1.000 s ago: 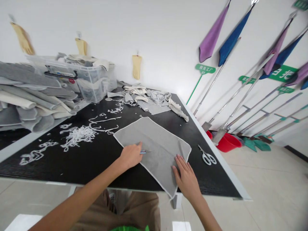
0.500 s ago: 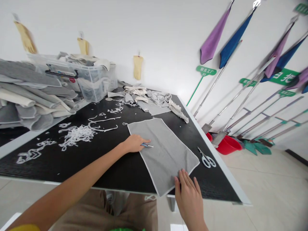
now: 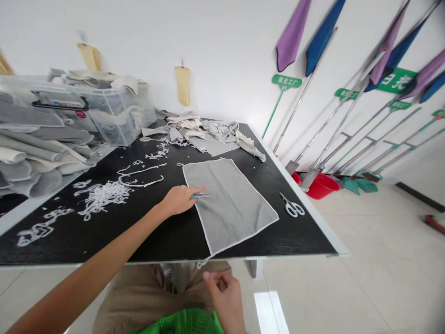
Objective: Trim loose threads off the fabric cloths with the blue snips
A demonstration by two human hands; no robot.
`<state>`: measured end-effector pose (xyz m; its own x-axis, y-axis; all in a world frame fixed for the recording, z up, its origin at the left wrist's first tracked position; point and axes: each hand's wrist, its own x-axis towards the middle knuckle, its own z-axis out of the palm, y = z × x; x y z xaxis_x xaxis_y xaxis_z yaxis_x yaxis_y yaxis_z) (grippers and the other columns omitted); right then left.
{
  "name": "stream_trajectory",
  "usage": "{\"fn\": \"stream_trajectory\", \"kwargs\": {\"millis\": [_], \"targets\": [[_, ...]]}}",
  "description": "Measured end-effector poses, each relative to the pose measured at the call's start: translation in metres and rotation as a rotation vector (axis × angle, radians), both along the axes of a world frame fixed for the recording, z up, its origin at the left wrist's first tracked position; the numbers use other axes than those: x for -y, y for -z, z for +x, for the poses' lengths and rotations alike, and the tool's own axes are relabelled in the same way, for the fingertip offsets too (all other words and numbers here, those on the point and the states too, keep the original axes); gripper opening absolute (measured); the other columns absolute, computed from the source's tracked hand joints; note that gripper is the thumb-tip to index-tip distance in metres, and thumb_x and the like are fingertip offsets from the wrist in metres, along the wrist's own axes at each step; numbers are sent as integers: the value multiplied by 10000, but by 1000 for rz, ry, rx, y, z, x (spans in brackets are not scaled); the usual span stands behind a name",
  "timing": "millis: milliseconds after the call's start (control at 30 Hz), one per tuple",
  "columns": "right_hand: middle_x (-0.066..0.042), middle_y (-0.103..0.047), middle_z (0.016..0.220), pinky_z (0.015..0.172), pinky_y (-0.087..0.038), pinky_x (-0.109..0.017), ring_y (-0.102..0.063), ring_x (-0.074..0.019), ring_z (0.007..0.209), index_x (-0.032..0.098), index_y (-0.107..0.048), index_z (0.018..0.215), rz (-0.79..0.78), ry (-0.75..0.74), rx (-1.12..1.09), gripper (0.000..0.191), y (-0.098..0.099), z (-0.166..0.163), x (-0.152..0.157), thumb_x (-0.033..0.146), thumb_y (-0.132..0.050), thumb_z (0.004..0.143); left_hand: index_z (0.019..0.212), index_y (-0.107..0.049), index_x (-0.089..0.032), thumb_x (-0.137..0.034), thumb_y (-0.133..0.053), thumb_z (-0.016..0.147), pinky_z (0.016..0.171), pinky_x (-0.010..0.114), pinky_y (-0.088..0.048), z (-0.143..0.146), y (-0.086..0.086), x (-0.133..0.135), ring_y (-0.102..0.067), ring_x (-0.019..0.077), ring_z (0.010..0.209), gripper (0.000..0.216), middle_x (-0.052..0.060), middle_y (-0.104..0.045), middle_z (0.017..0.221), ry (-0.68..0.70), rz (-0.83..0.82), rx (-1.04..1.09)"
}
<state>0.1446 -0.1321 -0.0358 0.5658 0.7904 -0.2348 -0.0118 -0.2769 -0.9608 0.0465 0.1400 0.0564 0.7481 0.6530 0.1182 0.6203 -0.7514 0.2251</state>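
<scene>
A grey cloth with white edging (image 3: 231,199) lies flat on the black table (image 3: 156,236), one corner hanging over the front edge with a thread tail (image 3: 201,263). My left hand (image 3: 178,200) rests on the cloth's left edge, closed on small blue thread snips (image 3: 200,195) whose tips lie on the cloth. My right hand (image 3: 222,288) is below the table's front edge, over my lap, just under that thread tail. Its fingers are pinched together; what they hold is too small to see.
White-handled scissors (image 3: 292,207) lie right of the cloth. White trimmings (image 3: 100,195) are scattered to the left. Stacked grey cloths (image 3: 34,157), a clear bin (image 3: 104,111) and a heap of cloth pieces (image 3: 201,132) fill the back. Mop poles and a red bucket (image 3: 321,185) stand by the wall.
The cloth was turned and slid so its long side runs away from me. My right hand left the cloth's near corner and dropped below the table edge. My left hand stayed on the cloth.
</scene>
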Motion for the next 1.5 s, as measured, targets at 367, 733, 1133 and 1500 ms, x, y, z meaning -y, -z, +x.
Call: {"fn": "stream_trajectory", "kwargs": {"millis": [367, 733, 1133, 1500], "targets": [[7, -518, 497, 489, -342, -256, -439, -126, 492, 161, -620, 556, 52, 85, -132, 494, -12, -19, -23, 613, -678, 746, 1206, -696, -255, -537, -446, 944, 1025, 309, -431, -71, 10, 150, -619, 231, 1138, 458, 27, -712, 1166, -217, -739, 519], [26, -471, 520, 520, -309, -248, -393, -126, 548, 151, -620, 588, 83, 165, 33, 450, -18, -24, -26, 552, -651, 791, 1227, -678, -178, -623, -323, 948, 848, 360, -478, -78, 31, 197, -554, 221, 629, 634, 25, -596, 621, -313, -858, 437], [-9, -594, 649, 587, -430, -247, -532, -151, 632, 162, -654, 700, 192, 50, 3, 292, -4, -24, -4, 434, -653, 808, 1235, -669, -263, -583, -370, 947, 1122, 411, -342, -77, 48, 198, -549, 277, 1247, 524, 61, -666, 1258, -265, -895, 439], [-30, -651, 666, 585, -484, -261, -573, -153, 598, 163, -702, 767, 259, 78, -31, 258, 0, -25, 3, 414, -672, 820, 1203, -679, -258, -606, -418, 919, 1090, 395, -369, -78, 59, 200, -558, 279, 1220, 520, 59, -664, 1259, -280, -899, 298]]}}
